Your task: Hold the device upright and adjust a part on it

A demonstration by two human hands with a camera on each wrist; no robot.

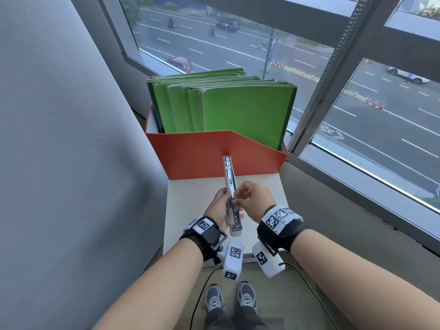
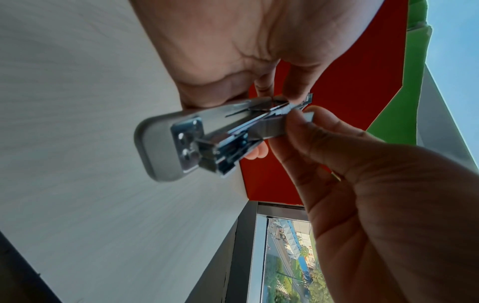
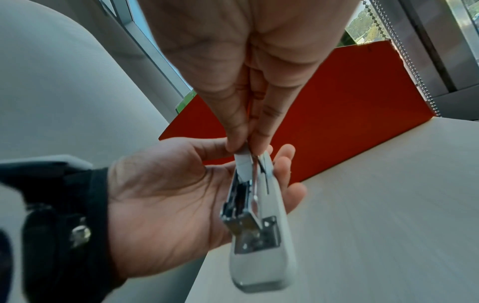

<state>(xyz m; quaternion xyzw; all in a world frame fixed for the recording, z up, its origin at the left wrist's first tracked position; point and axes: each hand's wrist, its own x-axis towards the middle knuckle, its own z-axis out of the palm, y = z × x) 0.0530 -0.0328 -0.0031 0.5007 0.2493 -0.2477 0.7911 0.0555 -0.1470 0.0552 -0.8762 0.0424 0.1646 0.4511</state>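
Observation:
A grey and chrome stapler (image 1: 228, 171) is flipped open and points away from me above a small pale table (image 1: 264, 189). My left hand (image 1: 219, 207) grips its lower half from the left, fingers curled under the grey base (image 2: 160, 147). My right hand (image 1: 240, 195) pinches a short strip of staples (image 2: 269, 128) between thumb and fingertips and holds it at the stapler's metal channel (image 3: 238, 196). The right wrist view shows the strip (image 3: 243, 166) partly inside the channel, with the left palm (image 3: 160, 194) behind it.
A red file box (image 1: 202, 156) packed with green folders (image 1: 245, 110) stands at the table's far end. A large window (image 1: 381, 120) with a bead chain (image 1: 333, 60) runs along the right. A grey blind (image 1: 59, 139) hangs on the left. A cable (image 1: 202, 289) lies by my shoes.

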